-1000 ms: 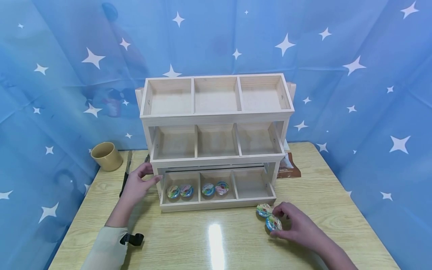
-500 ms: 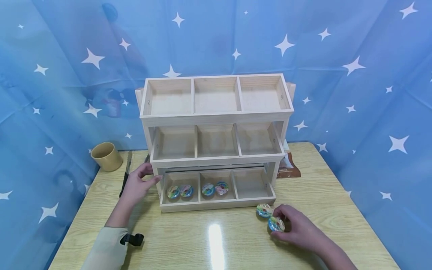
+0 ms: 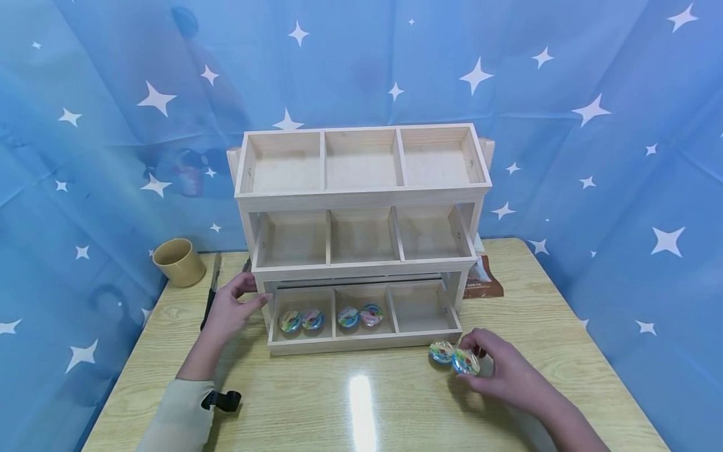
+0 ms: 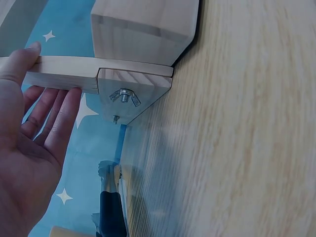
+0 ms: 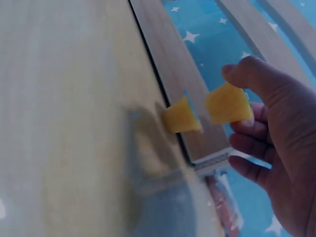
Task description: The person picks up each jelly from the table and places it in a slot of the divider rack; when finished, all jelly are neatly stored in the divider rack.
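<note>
My right hand [image 3: 503,370] pinches a jelly cup [image 3: 465,361] by its edges, with thumb and fingers on opposite sides. In the right wrist view this cup [image 5: 228,103] is yellow, raised off the table. A second jelly cup [image 3: 441,352] stands on the table just left of it, by the rack's front right corner. My left hand [image 3: 230,307] holds the left side post of the wooden three-tier rack [image 3: 364,342]; the left wrist view shows thumb and fingers on either side of the post [image 4: 64,74]. Two jelly cups [image 3: 301,320] sit in the bottom left compartment, two more [image 3: 359,316] in the bottom middle one.
A tan mug [image 3: 179,262] stands at the back left, beside black-handled tongs [image 3: 211,295]. Behind the rack's right side lies a brown and white packet [image 3: 483,279]. A blue curtain with stars [image 3: 599,113] surrounds the table [image 3: 305,402].
My right hand has lifted the jelly cup and shifted it slightly right and up toward the rack. The left hand has stayed on the post.
</note>
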Motion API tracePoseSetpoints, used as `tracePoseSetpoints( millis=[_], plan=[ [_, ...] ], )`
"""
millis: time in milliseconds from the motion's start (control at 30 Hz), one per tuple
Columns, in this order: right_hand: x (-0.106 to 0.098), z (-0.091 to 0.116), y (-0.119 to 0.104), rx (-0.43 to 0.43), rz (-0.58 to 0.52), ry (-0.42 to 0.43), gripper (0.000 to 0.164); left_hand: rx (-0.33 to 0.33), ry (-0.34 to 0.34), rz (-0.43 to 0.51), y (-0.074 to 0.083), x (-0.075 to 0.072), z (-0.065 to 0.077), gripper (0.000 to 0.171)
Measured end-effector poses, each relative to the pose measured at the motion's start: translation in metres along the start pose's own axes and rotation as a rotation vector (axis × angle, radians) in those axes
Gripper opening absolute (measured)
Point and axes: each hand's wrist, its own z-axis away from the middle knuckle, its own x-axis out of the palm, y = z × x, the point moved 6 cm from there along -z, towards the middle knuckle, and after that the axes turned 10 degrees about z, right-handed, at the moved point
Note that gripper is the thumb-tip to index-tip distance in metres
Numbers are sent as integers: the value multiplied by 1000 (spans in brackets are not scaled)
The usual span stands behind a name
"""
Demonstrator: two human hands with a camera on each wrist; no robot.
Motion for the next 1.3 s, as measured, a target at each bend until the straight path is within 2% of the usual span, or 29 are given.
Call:
tracePoseSetpoints(
  millis=[267,533,867,1300],
  plan=[
    [-7,-27,-9,-96,17,63,53,-2,-2,-13,-3,0,0,45],
    [4,-58,-10,-133,-27,46,48,9,4,-17,-3,0,-1,41],
    [19,-91,-6,-57,-10,-47,40,7,3,-21,-2,1,-1,42],
    [40,-122,10,41,-28,-165,46,5,0,-5,1,2,1,42]
  ],
)
